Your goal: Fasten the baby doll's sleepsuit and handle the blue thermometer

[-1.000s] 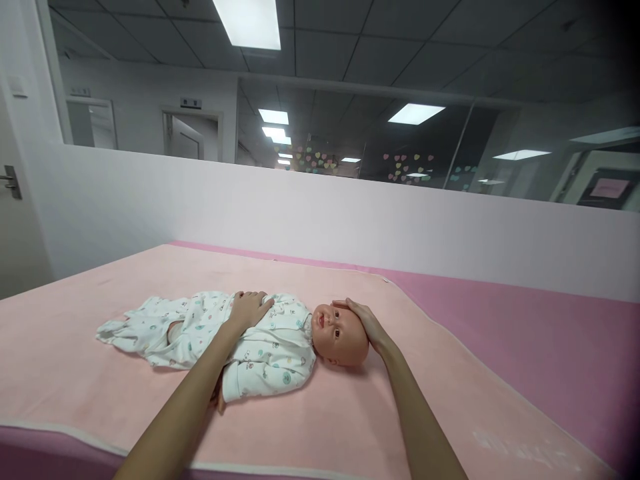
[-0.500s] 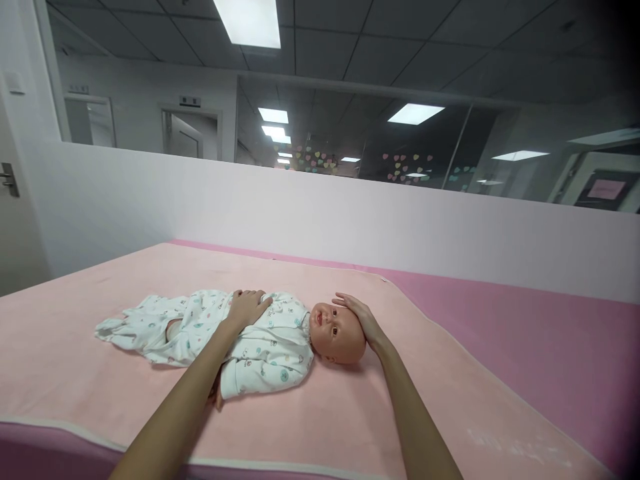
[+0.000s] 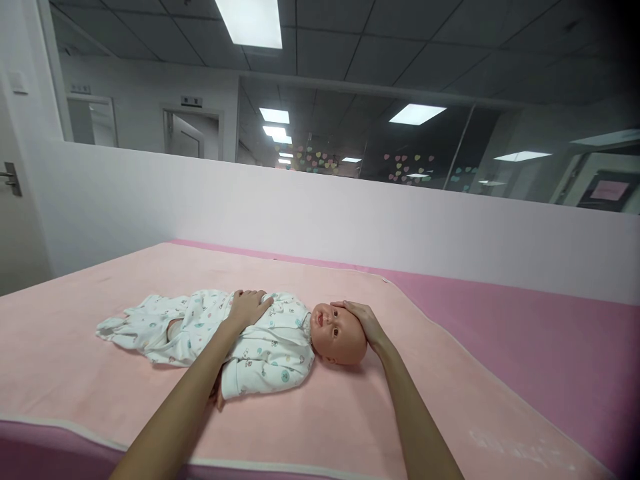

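Observation:
A baby doll [image 3: 285, 347] lies on its back across a pale pink mat [image 3: 300, 440], head to the right and legs to the left. It wears a white patterned outfit [image 3: 273, 363], parted near one leg. Flat on the doll's belly rests my left hand [image 3: 249, 309], its fingers stretched out. My right hand [image 3: 364, 322] lies against the crown of the doll's head [image 3: 343, 343], fingers extended along the far side and palm touching it. One small doll hand [image 3: 218, 399] shows beside my left forearm.
The mat covers a darker pink padded surface [image 3: 540, 333], visible on the right. Behind it runs a white low wall [image 3: 350, 213] with a window [image 3: 320, 127] above. A door with a handle [image 3: 11, 179] stands at the far left.
My right hand's fingers have come down from slightly raised to lie closer against the doll's head. My left hand stays on the belly.

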Demonstrator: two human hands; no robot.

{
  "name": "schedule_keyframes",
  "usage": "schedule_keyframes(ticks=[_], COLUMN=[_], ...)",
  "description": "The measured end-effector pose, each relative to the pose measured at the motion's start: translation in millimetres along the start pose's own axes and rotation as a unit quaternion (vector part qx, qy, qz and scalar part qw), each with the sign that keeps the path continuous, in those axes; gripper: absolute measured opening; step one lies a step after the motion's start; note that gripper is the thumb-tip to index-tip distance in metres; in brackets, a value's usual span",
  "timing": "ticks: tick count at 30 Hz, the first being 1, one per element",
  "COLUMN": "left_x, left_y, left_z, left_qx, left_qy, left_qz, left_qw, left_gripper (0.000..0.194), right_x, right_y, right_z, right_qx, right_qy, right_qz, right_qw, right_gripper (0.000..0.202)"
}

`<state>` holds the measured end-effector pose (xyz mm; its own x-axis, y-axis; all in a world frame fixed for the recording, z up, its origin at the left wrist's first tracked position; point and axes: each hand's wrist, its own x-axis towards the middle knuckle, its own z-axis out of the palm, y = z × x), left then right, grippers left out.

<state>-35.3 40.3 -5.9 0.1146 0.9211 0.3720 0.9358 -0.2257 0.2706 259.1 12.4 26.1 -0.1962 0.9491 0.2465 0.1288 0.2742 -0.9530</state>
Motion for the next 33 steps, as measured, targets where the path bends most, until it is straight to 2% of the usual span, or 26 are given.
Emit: schedule_keyframes(ticks=[5, 12, 18, 25, 31, 33], left_x=[-0.6, -0.2, 0.3, 0.1, 0.2, 0.3], left_y=[1.2, -0.1, -0.7, -0.7, -0.2, -0.8], left_z=[-1.4, 0.0, 1.5, 1.4, 0.2, 0.7], left_qx=[-0.002, 0.000, 0.000, 0.002, 0.000, -0.001], left_qy=[-0.007, 0.000, 0.002, 0.003, -0.001, 0.000], left_qz=[-0.005, -0.001, 0.000, 0.001, -0.002, -0.002], left_qw=[1.000, 1.000, 1.000, 1.000, 1.000, 1.000], left_gripper=[0.047, 0.047, 0.046, 0.046, 0.045, 0.046], right_x=[3.5, -0.5, 4.4, 7.2, 2.6, 1.6], right_y=[3.1, 0.7, 7.3, 11.3, 7.3, 6.7], right_z=[-1.2, -0.5, -2.9, -3.8, -3.2, -2.5], right_qx=[0.004, 0.018, 0.009, 0.031, 0.012, 0.014], right_qy=[0.053, 0.002, 0.042, 0.074, 0.012, 0.012], right_qz=[-0.012, 0.008, -0.011, -0.017, -0.004, -0.005], right_qw=[0.998, 1.000, 0.999, 0.997, 1.000, 1.000], right_gripper=[0.037, 0.042, 0.037, 0.056, 0.041, 0.039])
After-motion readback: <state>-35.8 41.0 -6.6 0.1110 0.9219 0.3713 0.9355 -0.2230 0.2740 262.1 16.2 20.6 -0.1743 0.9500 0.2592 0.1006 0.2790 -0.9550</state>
